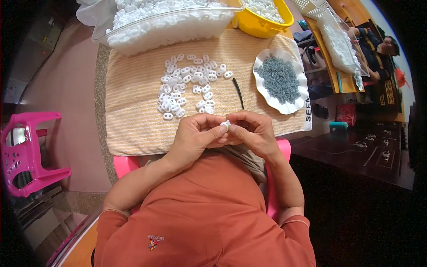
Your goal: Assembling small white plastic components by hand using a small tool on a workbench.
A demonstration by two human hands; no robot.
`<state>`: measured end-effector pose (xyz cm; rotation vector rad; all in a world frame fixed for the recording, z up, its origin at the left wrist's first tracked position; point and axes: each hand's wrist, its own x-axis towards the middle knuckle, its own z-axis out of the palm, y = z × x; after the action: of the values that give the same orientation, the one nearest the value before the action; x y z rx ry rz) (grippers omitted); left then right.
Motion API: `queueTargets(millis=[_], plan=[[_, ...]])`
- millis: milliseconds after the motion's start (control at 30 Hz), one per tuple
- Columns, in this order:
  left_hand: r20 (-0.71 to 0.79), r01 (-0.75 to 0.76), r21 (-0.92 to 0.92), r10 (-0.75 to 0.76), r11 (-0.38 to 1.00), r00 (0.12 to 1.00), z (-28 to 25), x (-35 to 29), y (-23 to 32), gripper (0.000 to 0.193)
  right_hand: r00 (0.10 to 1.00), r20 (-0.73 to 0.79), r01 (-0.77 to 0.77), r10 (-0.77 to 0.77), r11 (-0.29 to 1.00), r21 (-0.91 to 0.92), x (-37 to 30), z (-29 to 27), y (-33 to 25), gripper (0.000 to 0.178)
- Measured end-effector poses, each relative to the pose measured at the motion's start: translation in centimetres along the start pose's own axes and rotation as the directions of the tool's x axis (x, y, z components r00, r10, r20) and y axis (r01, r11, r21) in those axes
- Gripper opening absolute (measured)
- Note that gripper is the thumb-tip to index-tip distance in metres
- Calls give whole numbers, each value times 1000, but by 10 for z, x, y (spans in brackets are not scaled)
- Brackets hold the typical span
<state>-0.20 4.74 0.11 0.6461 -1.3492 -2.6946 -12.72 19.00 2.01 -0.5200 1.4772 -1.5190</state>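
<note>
Near the front edge of the striped cloth, my left hand (195,132) and my right hand (255,134) meet fingertip to fingertip. Both pinch one small white plastic piece (226,124) between thumbs and forefingers, and the fingers hide most of it. Beyond my hands lie loose white oval pieces with two holes each (171,103), scattered over the cloth. A thin dark stick (238,91) rests just past my right hand. Farther right, a white wavy-rimmed plate (304,91) bears a heap of tiny grey-blue pieces (279,78), too small to make out singly.
A clear tub (171,36) of white pieces stands at the far edge, beside a yellow basin (262,30). To the left is a pink plastic stool (33,151). At far right a person (371,49) sits by another table with a clear tub (340,44).
</note>
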Motion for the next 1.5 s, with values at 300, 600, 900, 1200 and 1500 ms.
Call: queueTargets(millis=[300, 600, 900, 1200, 1500], plan=[[14, 6, -26, -6, 1000, 1000, -4, 1, -3, 19, 999, 53, -12, 11, 1000, 17, 1, -3, 1, 21], [4, 12, 2, -12, 1000, 1000, -2, 0, -2, 20, 997, 28, -69, 67, 996, 53, 1, -4, 5, 18], [-13, 3, 26, -3, 1000, 1000, 0, -2, -2, 19, 996, 1, -84, 84, 988, 132, -1, -3, 5, 18], [-64, 26, -27, -27, 999, 998, 0, -2, 0, 17, 998, -35, -45, 48, 996, 80, 1, -16, 9, 17], [-62, 39, -15, -40, 999, 997, 3, -3, -1, 21, 998, -36, -43, 49, 988, 148, 3, -18, 11, 17]])
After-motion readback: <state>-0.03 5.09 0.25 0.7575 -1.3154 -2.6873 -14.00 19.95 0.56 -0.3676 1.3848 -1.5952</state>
